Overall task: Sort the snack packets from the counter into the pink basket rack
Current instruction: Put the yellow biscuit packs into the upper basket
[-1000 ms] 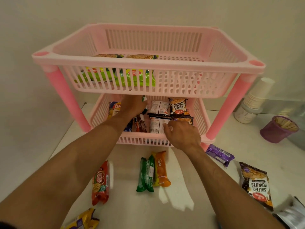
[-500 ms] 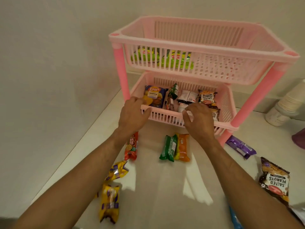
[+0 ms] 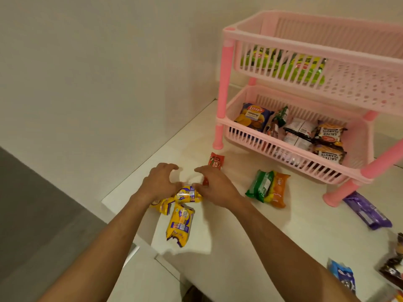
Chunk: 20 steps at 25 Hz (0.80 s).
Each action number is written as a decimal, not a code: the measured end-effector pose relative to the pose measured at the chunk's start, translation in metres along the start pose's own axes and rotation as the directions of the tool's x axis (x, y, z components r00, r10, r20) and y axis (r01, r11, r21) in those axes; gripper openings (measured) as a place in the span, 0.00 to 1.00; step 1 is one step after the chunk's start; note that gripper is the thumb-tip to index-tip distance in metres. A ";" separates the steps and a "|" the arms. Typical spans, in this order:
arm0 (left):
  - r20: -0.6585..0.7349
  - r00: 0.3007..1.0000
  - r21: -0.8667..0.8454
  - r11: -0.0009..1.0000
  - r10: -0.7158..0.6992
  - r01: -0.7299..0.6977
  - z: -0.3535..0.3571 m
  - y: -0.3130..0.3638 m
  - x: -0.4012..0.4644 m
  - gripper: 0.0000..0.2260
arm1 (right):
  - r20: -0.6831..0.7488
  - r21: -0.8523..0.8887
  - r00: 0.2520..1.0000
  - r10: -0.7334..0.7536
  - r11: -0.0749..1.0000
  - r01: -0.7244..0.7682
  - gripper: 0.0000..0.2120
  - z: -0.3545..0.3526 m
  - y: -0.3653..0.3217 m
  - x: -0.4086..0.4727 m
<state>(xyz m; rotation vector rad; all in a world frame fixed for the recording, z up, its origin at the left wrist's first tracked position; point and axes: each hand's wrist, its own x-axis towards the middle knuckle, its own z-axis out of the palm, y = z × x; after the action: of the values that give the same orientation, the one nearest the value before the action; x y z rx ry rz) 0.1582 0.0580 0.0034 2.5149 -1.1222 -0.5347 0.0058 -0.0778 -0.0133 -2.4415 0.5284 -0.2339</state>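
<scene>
Both forearms extend forward; left hand [image 3: 160,183] and right hand [image 3: 214,186] hover close together, fingers spread and curved.

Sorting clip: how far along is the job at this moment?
Partly done. Green packets lie in the pink rack's top basket; chips and peanuts in the lower. In hand: left hand and right hand close on a yellow packet. Left: more yellow, red, green-orange and purple packets.

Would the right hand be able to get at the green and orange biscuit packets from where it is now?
Probably yes: the right hand is beside the green and orange biscuit packets, which lie uncovered on the counter with nothing between them.
</scene>
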 end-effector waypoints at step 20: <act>-0.124 0.989 -0.142 0.985 0.076 -0.093 -0.043 -0.001 -0.010 0.19 | -0.134 0.189 0.984 0.117 0.978 -0.090 0.21 -0.046 -0.034 0.020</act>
<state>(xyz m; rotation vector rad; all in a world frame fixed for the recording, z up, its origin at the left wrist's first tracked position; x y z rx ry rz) 0.1729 0.0725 0.0425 2.3287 -1.0980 -0.4237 0.0215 -0.0863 0.0444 -2.2227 0.6659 -0.4002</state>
